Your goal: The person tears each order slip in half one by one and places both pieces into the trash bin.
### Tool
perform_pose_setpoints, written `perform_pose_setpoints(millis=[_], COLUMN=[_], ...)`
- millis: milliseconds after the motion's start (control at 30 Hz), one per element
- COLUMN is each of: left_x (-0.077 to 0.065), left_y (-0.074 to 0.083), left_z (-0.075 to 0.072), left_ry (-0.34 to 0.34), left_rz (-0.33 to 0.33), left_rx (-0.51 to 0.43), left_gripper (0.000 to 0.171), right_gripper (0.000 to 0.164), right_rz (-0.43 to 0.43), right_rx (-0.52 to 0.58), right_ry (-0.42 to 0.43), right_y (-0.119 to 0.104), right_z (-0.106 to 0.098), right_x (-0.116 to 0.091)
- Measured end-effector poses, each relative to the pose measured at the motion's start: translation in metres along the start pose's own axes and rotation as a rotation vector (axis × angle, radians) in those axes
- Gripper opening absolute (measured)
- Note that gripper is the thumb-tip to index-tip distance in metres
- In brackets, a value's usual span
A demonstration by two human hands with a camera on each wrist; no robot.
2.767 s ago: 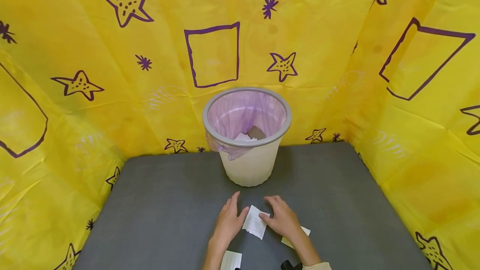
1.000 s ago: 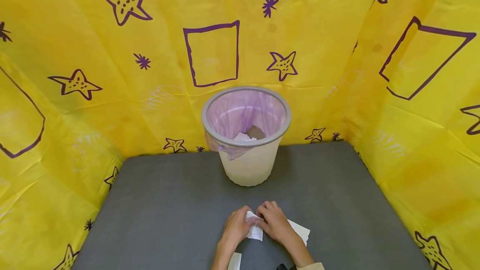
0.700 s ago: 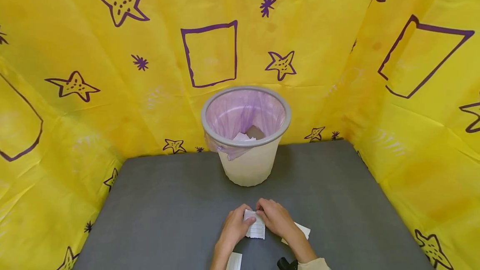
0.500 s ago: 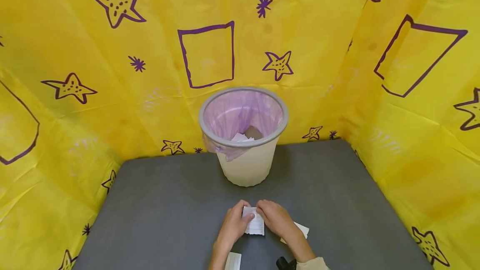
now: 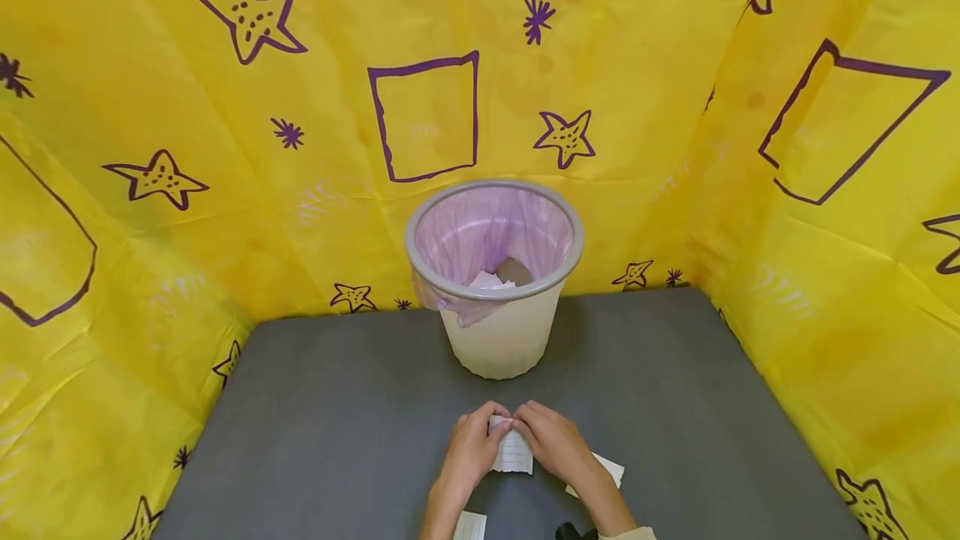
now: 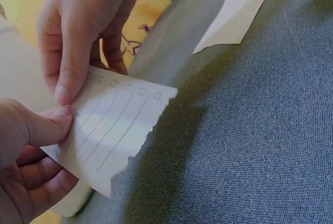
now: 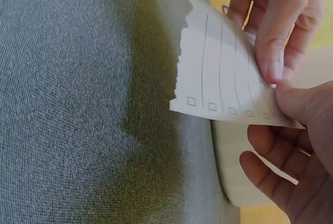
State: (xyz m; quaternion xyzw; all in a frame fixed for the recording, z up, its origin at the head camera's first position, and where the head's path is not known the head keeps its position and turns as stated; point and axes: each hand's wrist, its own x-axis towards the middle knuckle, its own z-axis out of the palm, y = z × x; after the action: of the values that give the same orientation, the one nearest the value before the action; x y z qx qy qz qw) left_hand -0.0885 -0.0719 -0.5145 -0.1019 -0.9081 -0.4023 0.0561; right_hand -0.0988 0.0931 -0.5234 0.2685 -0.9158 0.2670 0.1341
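Note:
A lined paper scrap (image 5: pixel 513 455) with small printed boxes and a ragged torn edge is held up above the grey table. My left hand (image 5: pixel 468 450) pinches its edge between thumb and fingers. Right beside it, my right hand (image 5: pixel 553 440) pinches the same edge, the two thumbs meeting tip to tip in the left wrist view. The torn edge of the scrap (image 7: pixel 218 67) points away from the fingers in the right wrist view. Another pale torn scrap (image 6: pixel 237 21) lies on the cloth beyond the right hand.
Behind the hands stands a cream bin (image 5: pixel 501 348) with a purple liner (image 5: pixel 480 223), holding white paper pieces (image 5: pixel 487 281) and a brown piece (image 5: pixel 513 272). A lined scrap (image 5: pixel 470 526) lies by the left forearm. Yellow patterned cloth (image 5: pixel 337 232) surrounds the grey table (image 5: pixel 337 407).
Earlier the hands were apart around the scrap on the table. They have closed on it and raised it, and now both thumbs have come together at its far edge.

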Motion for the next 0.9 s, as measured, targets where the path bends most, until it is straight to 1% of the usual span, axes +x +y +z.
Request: perform_pose_setpoints(millis=[100,300,467,667,733,900], left_x=[-0.001,0.001,0.003,0.002,0.002,0.004], left_y=[-0.001,0.0,0.005,0.013,0.015,0.016], left_z=[0.001,0.0,-0.003,-0.006,-0.006,-0.008], left_ry=[-0.005,0.003,0.028,0.078,0.096,0.135], left_rz=[0.008,-0.004,-0.009,-0.008,-0.004,-0.021], left_rx=[-0.028,-0.074,-0.122,-0.192,-0.218,-0.291], left_gripper=[0.005,0.006,0.006,0.004,0.004,0.005], right_gripper=[0.009,0.008,0.008,0.01,0.01,0.01], right_rz=[-0.025,-0.053,-0.049,0.031,0.028,-0.021], right_rx=[0.021,0.073,0.161,0.289,0.342,0.457], right_ry=[0.023,0.057,0.084,0.07,0.066,0.066], right_y=[0.0,0.001,0.001,0.002,0.002,0.004], right_z=[0.001,-0.004,-0.007,-0.01,-0.011,-0.011], right_x=[-0.001,0.002,0.006,0.005,0.004,0.006])
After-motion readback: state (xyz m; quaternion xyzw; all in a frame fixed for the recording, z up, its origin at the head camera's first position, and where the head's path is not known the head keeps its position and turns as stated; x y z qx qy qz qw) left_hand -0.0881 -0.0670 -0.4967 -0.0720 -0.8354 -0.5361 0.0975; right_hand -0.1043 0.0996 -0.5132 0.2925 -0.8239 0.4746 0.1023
